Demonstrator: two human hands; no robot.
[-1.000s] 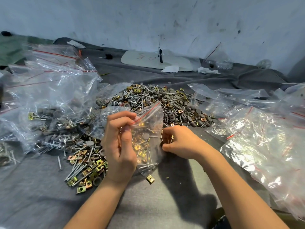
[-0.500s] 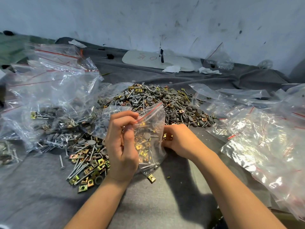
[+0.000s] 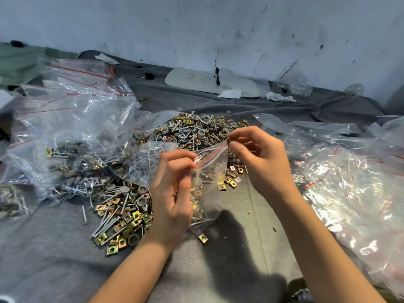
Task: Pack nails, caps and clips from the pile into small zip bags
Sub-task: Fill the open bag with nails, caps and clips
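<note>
A small clear zip bag [image 3: 211, 178] with a red strip along its mouth hangs between my hands, holding nails, brass clips and grey caps. My left hand [image 3: 172, 193] pinches the left end of the bag's mouth. My right hand [image 3: 260, 158] pinches the right end of the red strip, lifted higher. Behind them lies the main pile [image 3: 196, 130] of nails, grey caps and clips. A second heap of nails and brass clips [image 3: 122, 217] lies left of my left wrist. One loose clip [image 3: 202, 239] sits under the bag.
Filled zip bags [image 3: 72, 136] are heaped on the left, and empty zip bags [image 3: 354, 182] spread over the right. A white board [image 3: 209, 83] and paper scraps lie by the wall. Everything rests on grey cloth [image 3: 236, 248].
My right hand rose from the pile beside the bag and took hold of the right end of the bag's mouth. The bag's top is now stretched between both hands.
</note>
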